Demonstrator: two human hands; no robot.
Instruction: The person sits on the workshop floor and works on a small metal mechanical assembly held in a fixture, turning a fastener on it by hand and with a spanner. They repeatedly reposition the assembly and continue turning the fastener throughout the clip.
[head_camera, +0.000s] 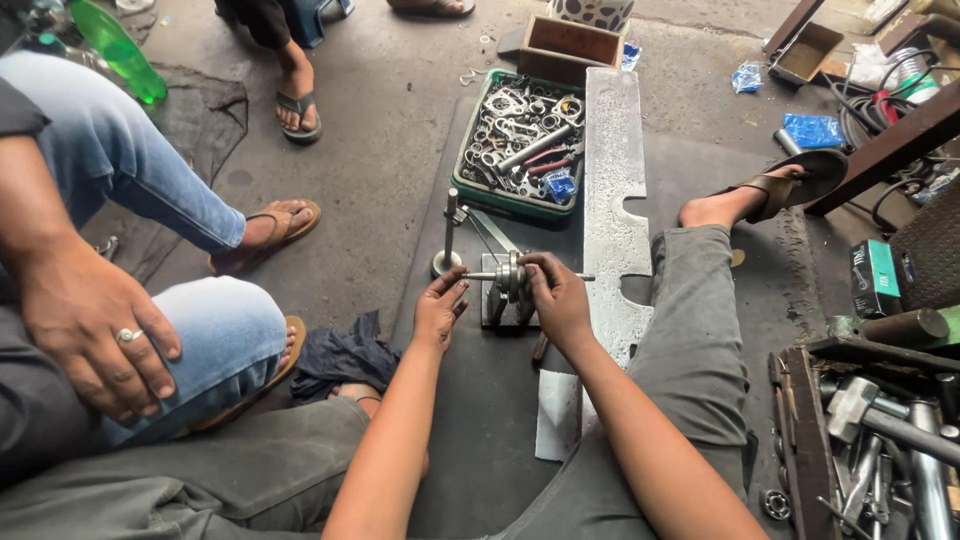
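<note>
1. Two bare hands are working at a small metal stand (497, 300) that is sitting on a dark mat (470, 420) on the concrete floor (390, 140).
2. A shaft assembly with a round disc (512, 277) is lying across the top of the stand, its thin rod ends sticking out to either side.
3. Left hand (440, 305) is curling loosely, fingertips touching the left end of the shaft; it is not gripping tightly around anything that can be made out.
4. Right hand (558, 298) is closing over the disc and the right part of the shaft, fingers wrapping it.
5. An upright valve-like stem (449, 232) is standing on its flat base just left of the stand.
6. A green tray (470, 190) of mixed metal parts and gaskets is lying beyond the stand.
7. A long flat metal plate (612, 180) with notched edges is lying to the right of the tray and stand.
8. A toolbox (800, 450) of hammers and sockets is sitting at lower right.
9. Another person's hand with a ring (90, 325) is resting on a knee in blue jeans at left.
</note>
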